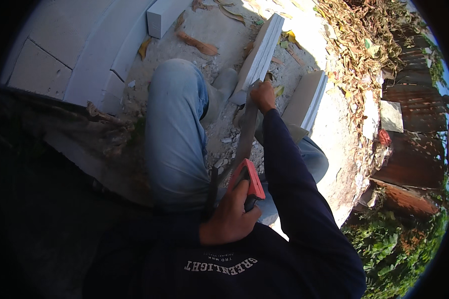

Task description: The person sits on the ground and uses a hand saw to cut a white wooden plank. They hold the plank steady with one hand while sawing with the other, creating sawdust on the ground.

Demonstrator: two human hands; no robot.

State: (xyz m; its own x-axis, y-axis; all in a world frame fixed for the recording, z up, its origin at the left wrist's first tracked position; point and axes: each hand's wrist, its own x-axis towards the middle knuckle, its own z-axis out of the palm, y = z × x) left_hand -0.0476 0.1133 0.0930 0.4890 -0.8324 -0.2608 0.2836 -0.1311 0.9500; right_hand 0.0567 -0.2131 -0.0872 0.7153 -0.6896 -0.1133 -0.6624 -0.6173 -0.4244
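My left hand (233,214) is wrapped round the red and black handle of a hand saw (246,137), low in front of my body. The saw's grey blade runs away from me between my bent knees. At its far end my right hand (264,95) has its fingers closed on the blade, next to the near end of a long pale block (259,56). Some of those fingers are hidden from view. A second long pale block (304,97) lies to the right, just beyond my right forearm, which partly covers it.
Large pale blocks form a stacked wall (80,55) at the left. A small block (167,17) lies at the far left. Rubble and dry leaves (197,43) cover the ground. A rusty metal sheet fence (411,119) and green plants (394,249) line the right side.
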